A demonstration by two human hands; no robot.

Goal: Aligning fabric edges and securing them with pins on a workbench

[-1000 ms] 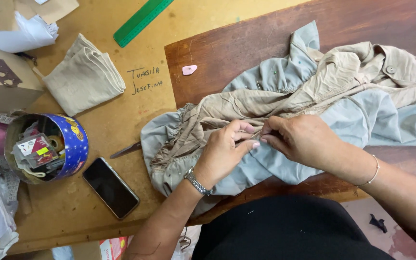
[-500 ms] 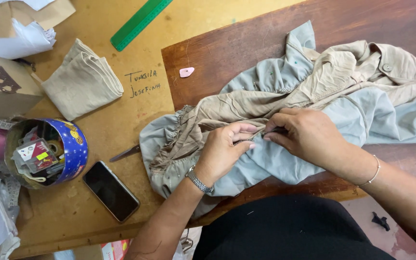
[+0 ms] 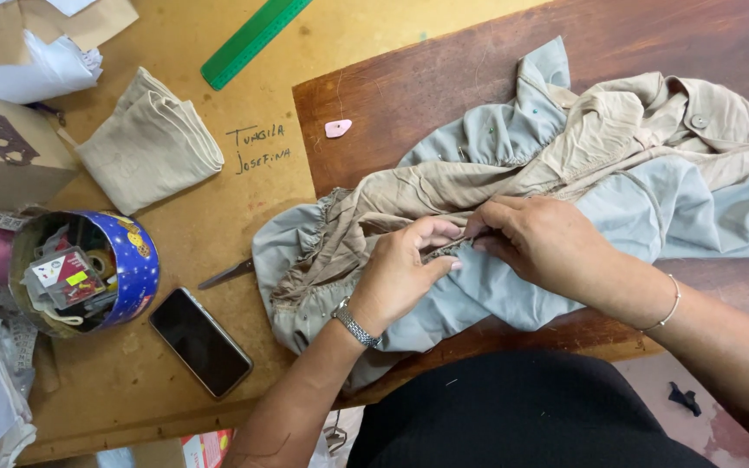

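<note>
A crumpled garment of pale blue-grey fabric (image 3: 513,139) and beige fabric (image 3: 617,130) lies across a dark wooden board (image 3: 409,87). My left hand (image 3: 405,273), with a metal watch at the wrist, pinches a gathered seam of the garment near the middle. Right beside it, my right hand (image 3: 543,243), with a thin bracelet on the wrist, pinches the same seam, fingertips almost touching the left ones. Gathered ruffles of the garment (image 3: 305,260) spread to the left of my hands.
A folded beige cloth (image 3: 151,143), a green ruler (image 3: 253,39), a pink chalk piece (image 3: 337,128), a round blue tin (image 3: 136,269) of sewing bits, a black phone (image 3: 201,342), a scissor tip (image 3: 225,275) and a cardboard box (image 3: 2,152) lie on the yellow table (image 3: 218,217).
Both hands shifted slightly along the seam while keeping their pinch on the fabric; the garment creased a little differently beneath them.
</note>
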